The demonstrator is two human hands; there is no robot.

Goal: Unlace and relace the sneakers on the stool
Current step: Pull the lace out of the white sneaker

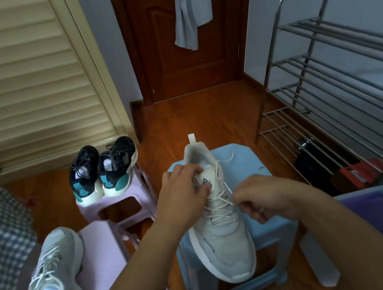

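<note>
Head cam looks down on a white mesh sneaker point(221, 226) sitting toe-toward-the-wearer on a light blue plastic stool point(252, 159). Left hand point(181, 192) has its fingers curled over the tongue and collar, steadying the shoe, while the right hand point(259, 199) pinches the cream lace point(221, 206) beside the right-hand eyelets, fingers bunched tight around it.

Handling-wise, I'd guess the shoe is light and the knit upper squishy, so it'll slide around on that smooth stool top unless it's pinned at the tongue like this. The foam sole is the stiff bit if you need a firmer hold. The lace looks thin, round and floppy, best grabbed close to the eyelet or at the tip; one loose end trails on the stool near the heel.

Its mate point(53, 284), same pale mesh and chunky sole, lies on a pink stool point(104, 234) to the left. A black-and-teal pair point(103, 170) stands on another pink stool behind, and a bare steel shoe rack point(328, 85) is at right.
</note>
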